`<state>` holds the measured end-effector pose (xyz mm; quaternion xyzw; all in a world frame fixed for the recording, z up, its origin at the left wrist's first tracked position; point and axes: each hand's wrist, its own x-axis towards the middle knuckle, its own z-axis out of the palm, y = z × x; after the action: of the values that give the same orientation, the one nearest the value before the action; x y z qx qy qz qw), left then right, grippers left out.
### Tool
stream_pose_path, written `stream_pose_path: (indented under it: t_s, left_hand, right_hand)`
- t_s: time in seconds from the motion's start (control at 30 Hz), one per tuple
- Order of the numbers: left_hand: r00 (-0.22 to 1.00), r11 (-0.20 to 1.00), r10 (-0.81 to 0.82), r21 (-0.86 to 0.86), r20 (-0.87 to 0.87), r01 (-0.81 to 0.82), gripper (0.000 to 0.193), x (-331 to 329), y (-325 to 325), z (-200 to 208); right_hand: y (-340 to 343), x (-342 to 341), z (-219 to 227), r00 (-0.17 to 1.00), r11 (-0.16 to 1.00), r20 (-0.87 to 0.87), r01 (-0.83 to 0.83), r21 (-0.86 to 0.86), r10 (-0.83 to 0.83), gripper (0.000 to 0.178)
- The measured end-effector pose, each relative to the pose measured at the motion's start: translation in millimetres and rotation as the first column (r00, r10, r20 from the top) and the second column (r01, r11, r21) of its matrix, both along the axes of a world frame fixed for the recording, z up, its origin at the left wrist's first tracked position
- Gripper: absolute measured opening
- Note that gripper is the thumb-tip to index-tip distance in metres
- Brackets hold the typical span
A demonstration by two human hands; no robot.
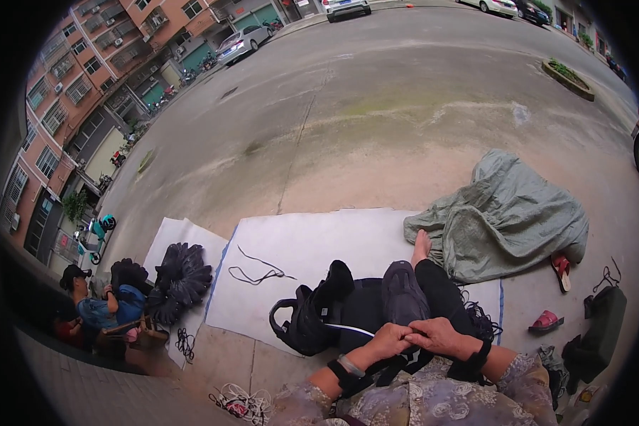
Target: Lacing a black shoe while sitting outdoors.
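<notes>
My left hand and my right hand meet over my lap, fingertips pinched together. What they hold between them is too small to make out. A thin white strip runs from the black piece on the left toward my left hand; whether the hand grips it cannot be told. Just beyond my hands, a dark grey, rounded, shoe-like piece rests on my black-clad legs. To the left lies a black piece with a loop handle, perhaps a bag or shoe upper.
A white sheet is spread before me, with a loose black cord. Grey-green cloth lies at right, near red sandals. At left sits another person beside a black pile. White cords lie at lower left.
</notes>
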<state>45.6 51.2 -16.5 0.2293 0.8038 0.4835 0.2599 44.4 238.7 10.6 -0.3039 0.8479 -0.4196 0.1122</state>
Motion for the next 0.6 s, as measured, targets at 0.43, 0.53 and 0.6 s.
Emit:
stream_pose_path:
  t_s: [0.43, 0.53, 0.6]
  left_hand:
    - [0.998, 0.999, 0.022, -0.039, -0.059, -0.024, 0.017, 1.8, -14.9, -1.6]
    - [0.997, 0.998, 0.014, -0.063, -0.071, -0.019, 0.018, 4.0, -16.8, -4.8]
    - [0.989, 1.0, 0.005, -0.03, -0.148, -0.009, 0.018, 5.3, -16.5, -7.1]
  right_hand:
    - [24.8, -6.5, -14.8, 0.976, 0.982, 0.11, 0.191, -0.005, -0.189, 0.017]
    - [28.0, -8.1, -22.5, 0.969, 0.972, 0.075, 0.235, 0.025, -0.237, 0.017]
    - [32.9, -8.8, -27.2, 0.936, 0.931, -0.063, 0.352, 0.091, -0.348, 0.017]
